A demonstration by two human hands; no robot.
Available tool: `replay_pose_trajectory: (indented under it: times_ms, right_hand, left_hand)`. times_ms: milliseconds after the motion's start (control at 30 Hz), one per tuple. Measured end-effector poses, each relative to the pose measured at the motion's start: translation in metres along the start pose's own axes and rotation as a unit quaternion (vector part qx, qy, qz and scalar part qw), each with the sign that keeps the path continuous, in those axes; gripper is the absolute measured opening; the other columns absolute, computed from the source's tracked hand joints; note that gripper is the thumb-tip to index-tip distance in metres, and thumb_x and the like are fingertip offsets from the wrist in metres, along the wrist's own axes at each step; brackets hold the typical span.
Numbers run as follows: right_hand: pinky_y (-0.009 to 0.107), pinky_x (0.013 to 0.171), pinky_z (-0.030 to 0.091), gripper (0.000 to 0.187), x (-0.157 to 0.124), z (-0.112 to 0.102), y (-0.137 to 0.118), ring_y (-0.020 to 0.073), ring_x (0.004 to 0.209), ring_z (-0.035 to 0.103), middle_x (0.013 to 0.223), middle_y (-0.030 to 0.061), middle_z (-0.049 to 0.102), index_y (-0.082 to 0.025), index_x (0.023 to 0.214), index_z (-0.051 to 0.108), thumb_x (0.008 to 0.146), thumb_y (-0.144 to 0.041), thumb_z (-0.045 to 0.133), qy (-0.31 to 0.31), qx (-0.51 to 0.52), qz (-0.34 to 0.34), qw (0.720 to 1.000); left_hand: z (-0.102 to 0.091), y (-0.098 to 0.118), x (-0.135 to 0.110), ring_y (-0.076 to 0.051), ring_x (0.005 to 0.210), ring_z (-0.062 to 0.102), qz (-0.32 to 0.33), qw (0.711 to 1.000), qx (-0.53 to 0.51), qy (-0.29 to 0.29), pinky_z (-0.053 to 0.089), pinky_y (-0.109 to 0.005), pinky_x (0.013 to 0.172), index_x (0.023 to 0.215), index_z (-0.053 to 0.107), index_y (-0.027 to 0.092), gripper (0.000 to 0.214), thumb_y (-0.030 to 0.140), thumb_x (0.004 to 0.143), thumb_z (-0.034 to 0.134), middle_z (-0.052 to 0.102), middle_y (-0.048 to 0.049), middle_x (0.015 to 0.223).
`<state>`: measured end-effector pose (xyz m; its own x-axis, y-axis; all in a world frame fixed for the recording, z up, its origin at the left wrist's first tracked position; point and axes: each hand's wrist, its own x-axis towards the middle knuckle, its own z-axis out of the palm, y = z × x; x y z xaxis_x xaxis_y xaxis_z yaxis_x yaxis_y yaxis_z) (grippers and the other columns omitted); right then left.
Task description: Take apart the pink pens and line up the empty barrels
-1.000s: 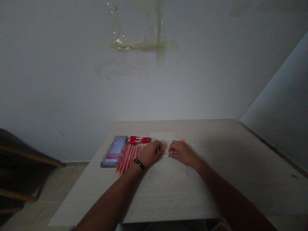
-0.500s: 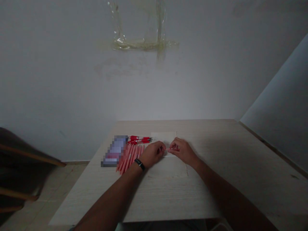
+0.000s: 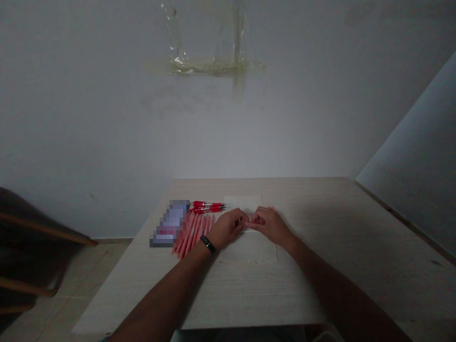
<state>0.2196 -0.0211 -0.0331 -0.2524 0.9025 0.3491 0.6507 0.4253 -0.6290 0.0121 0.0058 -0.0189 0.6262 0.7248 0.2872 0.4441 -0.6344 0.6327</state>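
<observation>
Above a pale sheet (image 3: pixel 245 249) on the table, my left hand (image 3: pixel 228 228) and my right hand (image 3: pixel 270 224) meet fingertip to fingertip. Both are closed in a pinch; whatever sits between the fingers is too small to make out. A thin white strip (image 3: pixel 251 231) shows just below the fingers. Left of my left hand lies a row of pink pencil-like sticks (image 3: pixel 194 232). Behind them are several red pens (image 3: pixel 208 207) with dark tips. My left wrist wears a black band (image 3: pixel 207 244).
A phone-like device (image 3: pixel 170 223), blurred into blocks, lies at the table's left side. The pale wooden table (image 3: pixel 342 228) meets a grey wall (image 3: pixel 302 118) bearing old tape (image 3: pixel 206 69). A dark chair-like piece of furniture (image 3: pixel 28 247) stands on the floor at left.
My fingertips have come slightly closer and now touch, where a small gap showed before. The pens, pink sticks and phone-like device have stayed put.
</observation>
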Motion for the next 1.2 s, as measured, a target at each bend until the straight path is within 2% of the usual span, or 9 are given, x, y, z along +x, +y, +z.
replay_pose_trajectory:
  times_ms: [233,367,467,567,633,767,933,1100,1200]
  right_hand:
    - [0.05,0.107,0.02,0.016,-0.002,0.0,-0.001,0.0144,0.077,0.059,0.082,-0.0014,0.067,-0.023,0.081,0.068,0.086,-0.038,0.07,-0.028,-0.008,0.001,1.0]
    - [0.049,0.106,0.023,0.013,-0.002,0.001,0.0,0.0139,0.076,0.059,0.084,-0.0009,0.067,-0.022,0.084,0.067,0.088,-0.034,0.067,-0.028,-0.014,0.002,1.0]
    - [0.042,0.098,0.034,0.01,-0.001,-0.003,0.004,0.0132,0.072,0.058,0.08,-0.0008,0.066,-0.02,0.083,0.064,0.088,-0.029,0.066,-0.008,-0.015,0.005,1.0]
    - [0.03,0.08,0.043,0.006,0.0,-0.008,0.007,0.0131,0.07,0.056,0.079,0.0,0.064,-0.019,0.083,0.063,0.086,-0.022,0.066,0.008,0.004,-0.009,1.0]
    - [0.026,0.07,0.043,0.005,0.0,-0.01,0.008,0.0127,0.068,0.056,0.078,-0.0003,0.063,-0.019,0.082,0.062,0.085,-0.019,0.067,0.015,0.016,-0.013,1.0]
    - [0.024,0.065,0.042,0.006,0.0,-0.011,0.007,0.012,0.068,0.056,0.077,-0.0008,0.062,-0.018,0.082,0.062,0.084,-0.017,0.067,0.013,0.021,-0.023,0.999]
    - [0.024,0.065,0.043,0.005,0.0,-0.01,0.007,0.0118,0.068,0.056,0.077,-0.0007,0.062,-0.018,0.082,0.063,0.084,-0.018,0.067,0.009,0.024,-0.015,1.0]
    - [0.024,0.066,0.043,0.006,0.001,-0.011,0.008,0.012,0.068,0.057,0.075,-0.0012,0.062,-0.019,0.082,0.064,0.083,-0.018,0.069,0.007,0.021,-0.012,1.0]
    - [0.023,0.064,0.043,0.004,0.001,-0.013,0.007,0.0121,0.069,0.057,0.077,-0.0006,0.062,-0.018,0.084,0.065,0.084,-0.019,0.069,0.013,0.03,-0.008,0.999]
  left_hand:
    - [0.003,-0.002,0.0,-0.013,0.072,0.055,0.003,1.0,-0.021,0.009,0.041,-0.023,0.065,0.108,0.063,0.02,0.021,0.025,0.088,0.062,0.063,-0.0014,0.085]
    - [0.002,-0.002,0.0,-0.014,0.074,0.056,-0.016,1.0,-0.012,0.023,0.043,-0.025,0.066,0.113,0.062,0.02,0.029,0.035,0.088,0.062,0.064,-0.0027,0.087]
    - [0.001,-0.007,-0.001,-0.015,0.076,0.057,-0.048,0.997,0.027,0.045,0.043,-0.026,0.067,0.107,0.064,0.019,0.026,0.038,0.091,0.057,0.064,-0.005,0.092]
    - [0.0,-0.016,-0.002,-0.016,0.074,0.057,-0.076,0.993,0.072,0.051,0.042,-0.026,0.065,0.099,0.066,0.019,0.025,0.04,0.09,0.058,0.065,-0.0065,0.092]
    - [0.0,-0.021,-0.003,-0.016,0.073,0.057,-0.084,0.992,0.087,0.041,0.041,-0.025,0.063,0.097,0.067,0.018,0.023,0.038,0.089,0.059,0.065,-0.0066,0.091]
    - [0.0,-0.022,-0.004,-0.016,0.073,0.058,-0.088,0.991,0.097,0.022,0.039,-0.024,0.062,0.094,0.068,0.019,0.018,0.033,0.089,0.059,0.065,-0.006,0.088]
    - [0.001,-0.01,-0.004,-0.016,0.07,0.057,-0.086,0.993,0.08,0.008,0.037,-0.024,0.059,0.094,0.068,0.019,0.028,0.043,0.09,0.056,0.066,-0.0052,0.083]
    - [0.0,-0.002,-0.004,-0.016,0.074,0.059,-0.059,0.997,0.051,0.002,0.039,-0.025,0.063,0.103,0.067,0.02,0.02,0.031,0.088,0.06,0.068,-0.0044,0.088]
    - [-0.001,-0.003,-0.002,-0.017,0.078,0.059,-0.055,0.998,0.039,0.016,0.042,-0.025,0.068,0.11,0.066,0.021,0.024,0.021,0.086,0.06,0.067,-0.0042,0.09]
